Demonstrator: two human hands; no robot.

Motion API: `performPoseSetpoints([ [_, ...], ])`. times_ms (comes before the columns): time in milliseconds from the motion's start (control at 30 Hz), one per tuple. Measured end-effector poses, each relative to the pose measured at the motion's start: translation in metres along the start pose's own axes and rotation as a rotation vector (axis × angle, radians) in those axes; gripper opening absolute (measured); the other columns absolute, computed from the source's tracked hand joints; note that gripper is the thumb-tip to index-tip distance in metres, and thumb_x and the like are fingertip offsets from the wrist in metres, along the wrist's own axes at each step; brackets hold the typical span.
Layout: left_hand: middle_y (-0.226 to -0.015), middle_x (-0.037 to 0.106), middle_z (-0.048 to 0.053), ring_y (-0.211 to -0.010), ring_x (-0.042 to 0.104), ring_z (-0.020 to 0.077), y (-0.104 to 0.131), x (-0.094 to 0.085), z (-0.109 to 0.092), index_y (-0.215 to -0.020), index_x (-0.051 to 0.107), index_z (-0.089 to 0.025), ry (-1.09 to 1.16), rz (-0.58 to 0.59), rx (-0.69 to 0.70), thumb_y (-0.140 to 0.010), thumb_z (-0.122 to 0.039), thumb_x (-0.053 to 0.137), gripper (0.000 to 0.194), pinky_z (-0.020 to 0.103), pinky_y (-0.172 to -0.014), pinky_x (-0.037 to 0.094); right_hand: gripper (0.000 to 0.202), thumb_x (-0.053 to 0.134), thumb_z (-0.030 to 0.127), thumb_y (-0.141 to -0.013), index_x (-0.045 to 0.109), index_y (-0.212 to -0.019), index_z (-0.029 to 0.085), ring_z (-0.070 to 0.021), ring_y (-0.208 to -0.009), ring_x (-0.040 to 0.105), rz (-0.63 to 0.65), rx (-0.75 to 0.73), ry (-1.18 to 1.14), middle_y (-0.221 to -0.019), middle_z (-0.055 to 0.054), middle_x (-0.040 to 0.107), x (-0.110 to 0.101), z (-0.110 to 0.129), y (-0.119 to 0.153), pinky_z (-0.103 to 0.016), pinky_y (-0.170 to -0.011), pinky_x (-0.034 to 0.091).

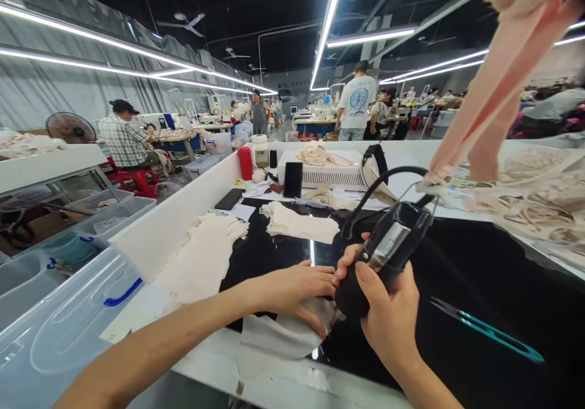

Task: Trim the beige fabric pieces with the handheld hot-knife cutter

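My right hand (393, 311) is wrapped round a black corded hand tool (388, 238) with a metal plate on its side. The tool stands tilted over the dark glossy work surface (475, 275); its lower end is partly hidden by my fingers. Beside it, my left hand (292, 293) lies with fingers stretched and thumb apart on a pale piece of fabric (283, 336) at the front edge. Its fingertips come close to the tool's lower end. To the right lie thread snips with a teal handle (498, 336).
Pale fabric pieces (301, 223) and a larger fabric stack (201, 253) lie left and behind. A phone (293, 179) stands before a white vented box (331, 171). Pink strips (498, 92) hang at upper right above a fabric heap (543, 208). Several people work beyond.
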State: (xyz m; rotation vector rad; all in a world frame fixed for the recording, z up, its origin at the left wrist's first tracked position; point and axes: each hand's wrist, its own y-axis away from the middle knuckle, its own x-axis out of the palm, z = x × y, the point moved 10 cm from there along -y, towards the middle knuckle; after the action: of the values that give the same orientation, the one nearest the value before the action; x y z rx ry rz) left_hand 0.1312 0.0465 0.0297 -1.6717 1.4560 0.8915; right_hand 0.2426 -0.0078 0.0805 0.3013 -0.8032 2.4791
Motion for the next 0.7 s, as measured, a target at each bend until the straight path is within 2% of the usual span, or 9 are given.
performPoseSetpoints([
  [67,-0.155,0.073,0.017,-0.148,0.068,0.0342,0.012,-0.007,-0.003,-0.13,0.077,-0.017,-0.082,-0.14,-0.05,-0.101,-0.039,0.094,0.04,0.047,-0.127,0.054,0.042,0.096,0.051,-0.091,0.069,-0.116,0.03,-0.0178,-0.061,0.069,-0.006,0.028,-0.011,-0.086,0.002,0.076,-0.003,-0.003,-0.001,-0.032,-0.057,0.063],
  [133,-0.136,0.079,0.013,-0.13,0.076,0.0298,0.027,-0.008,-0.005,-0.129,0.077,-0.019,-0.192,-0.245,-0.174,-0.111,-0.041,0.083,0.03,0.04,-0.113,0.059,0.045,0.098,0.052,-0.089,0.07,-0.118,0.031,-0.0186,-0.063,0.07,-0.021,0.039,-0.003,-0.087,0.001,0.076,-0.006,-0.003,-0.001,-0.033,-0.059,0.064],
  [167,-0.127,0.08,0.011,-0.121,0.077,0.0281,0.033,-0.004,-0.008,-0.127,0.077,-0.02,-0.248,-0.255,-0.219,-0.115,-0.041,0.077,0.025,0.039,-0.108,0.06,0.046,0.098,0.052,-0.088,0.07,-0.119,0.031,-0.0188,-0.065,0.07,-0.029,0.037,0.009,-0.087,0.001,0.076,-0.008,-0.002,-0.002,-0.033,-0.06,0.064],
  [233,-0.116,0.08,0.008,-0.108,0.077,0.0256,0.041,0.011,-0.019,-0.121,0.077,-0.02,-0.348,-0.203,-0.253,-0.117,-0.041,0.071,0.022,0.037,-0.098,0.06,0.046,0.099,0.053,-0.088,0.072,-0.118,0.03,-0.0188,-0.067,0.071,-0.041,0.028,0.031,-0.088,0.001,0.076,-0.011,0.0,-0.004,-0.033,-0.062,0.064],
  [333,-0.112,0.08,0.007,-0.102,0.075,0.0248,0.046,0.028,-0.03,-0.116,0.075,-0.02,-0.45,-0.146,-0.261,-0.117,-0.04,0.07,0.021,0.038,-0.089,0.06,0.042,0.098,0.055,-0.088,0.071,-0.109,0.03,-0.0189,-0.07,0.071,-0.035,0.014,0.049,-0.09,0.001,0.076,-0.013,0.003,-0.008,-0.033,-0.064,0.065],
  [433,-0.116,0.08,0.007,-0.105,0.076,0.025,0.051,0.031,-0.034,-0.12,0.075,-0.02,-0.477,-0.177,-0.229,-0.116,-0.035,0.071,0.016,0.037,-0.088,0.06,0.041,0.098,0.056,-0.087,0.071,-0.103,0.03,-0.0188,-0.071,0.072,-0.008,0.009,0.058,-0.092,0.001,0.076,-0.012,0.007,-0.013,-0.033,-0.063,0.066],
  [533,-0.121,0.08,0.007,-0.107,0.077,0.0237,0.057,0.026,-0.033,-0.123,0.076,-0.021,-0.492,-0.227,-0.148,-0.115,-0.026,0.069,0.011,0.037,-0.095,0.061,0.047,0.1,0.057,-0.085,0.073,-0.113,0.031,-0.0184,-0.069,0.073,0.027,0.021,0.074,-0.093,0.002,0.077,-0.01,0.012,-0.017,-0.032,-0.063,0.067],
  [600,-0.121,0.081,0.006,-0.11,0.077,0.0225,0.062,0.023,-0.035,-0.124,0.076,-0.021,-0.49,-0.246,-0.068,-0.112,-0.017,0.067,0.015,0.037,-0.101,0.06,0.053,0.101,0.058,-0.083,0.074,-0.12,0.031,-0.0192,-0.071,0.076,0.033,0.023,0.109,-0.095,0.002,0.079,-0.009,0.015,-0.018,-0.033,-0.065,0.068],
  [700,-0.121,0.083,0.006,-0.114,0.078,0.0215,0.07,0.016,-0.04,-0.125,0.076,-0.02,-0.443,-0.277,0.022,-0.111,-0.011,0.065,0.02,0.035,-0.107,0.059,0.051,0.104,0.054,-0.082,0.074,-0.115,0.029,-0.0214,-0.077,0.08,0.039,-0.011,0.211,-0.1,0.0,0.082,-0.008,0.021,-0.019,-0.035,-0.071,0.07],
])
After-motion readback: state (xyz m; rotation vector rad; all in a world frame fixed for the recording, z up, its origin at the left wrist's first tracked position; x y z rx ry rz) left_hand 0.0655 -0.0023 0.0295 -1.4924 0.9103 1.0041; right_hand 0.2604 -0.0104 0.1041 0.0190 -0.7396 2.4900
